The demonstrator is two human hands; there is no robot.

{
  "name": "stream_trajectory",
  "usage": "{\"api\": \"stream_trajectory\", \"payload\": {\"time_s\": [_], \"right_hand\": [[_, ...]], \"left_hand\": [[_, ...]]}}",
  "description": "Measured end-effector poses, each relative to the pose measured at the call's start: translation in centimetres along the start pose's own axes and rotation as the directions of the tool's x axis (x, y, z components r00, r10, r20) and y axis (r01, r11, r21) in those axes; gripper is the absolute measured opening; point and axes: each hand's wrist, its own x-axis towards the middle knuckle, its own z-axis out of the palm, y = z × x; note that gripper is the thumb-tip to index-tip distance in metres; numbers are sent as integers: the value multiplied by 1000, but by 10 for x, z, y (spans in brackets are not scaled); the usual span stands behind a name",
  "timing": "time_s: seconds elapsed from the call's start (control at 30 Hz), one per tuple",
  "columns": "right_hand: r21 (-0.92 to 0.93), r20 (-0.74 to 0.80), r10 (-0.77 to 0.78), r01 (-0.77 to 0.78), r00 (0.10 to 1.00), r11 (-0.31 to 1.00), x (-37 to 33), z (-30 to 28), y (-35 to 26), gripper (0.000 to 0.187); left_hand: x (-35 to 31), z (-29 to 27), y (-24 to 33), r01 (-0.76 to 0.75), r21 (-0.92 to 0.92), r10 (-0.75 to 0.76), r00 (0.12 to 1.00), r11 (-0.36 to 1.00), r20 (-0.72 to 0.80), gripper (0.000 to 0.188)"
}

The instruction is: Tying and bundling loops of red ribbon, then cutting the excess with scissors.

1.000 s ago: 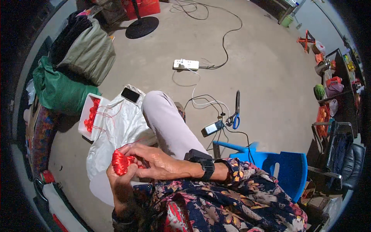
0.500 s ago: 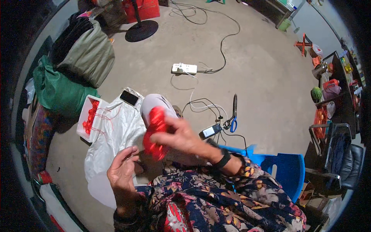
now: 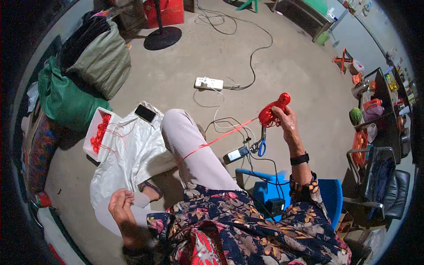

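Note:
My right hand is raised to the right, its fingers closed round a bundle of shiny red ribbon with a rounded top end. From the bundle a taut red strand slants down leftward across my light-trousered thigh; I lose sight of it past the thigh. My left hand is low on the left above my other leg, fingers bent and pressed together. What it pinches, if anything, is too small to make out. Just below the bundle, blue-handled scissors lie on the floor, their blades partly hidden.
A white box of red ribbon pieces stands left, beside a white cloth carrying a phone. Ahead lie a power strip and cables. A second handheld device is near the scissors. Blue plastic seat at right.
My right hand has swung far right and outward with the red bundle, drawing out a red strand. My left hand has dropped lower and slightly left, its fingers drawn together.

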Motion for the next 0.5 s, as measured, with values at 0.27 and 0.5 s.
{"api": "stream_trajectory", "payload": {"time_s": [0.27, 0.5], "right_hand": [[-165, -8, 111, -111, 994, 980, 14, -34, 59, 25], [-245, -54, 202, -209, 978, 947, 16, -57, 84, 28]], "left_hand": [[8, -41, -45, 246, -311, -277, 959, 918, -59, 22], [-5, -66, -40, 25, 122, -17, 997, 992, -73, 26]]}}
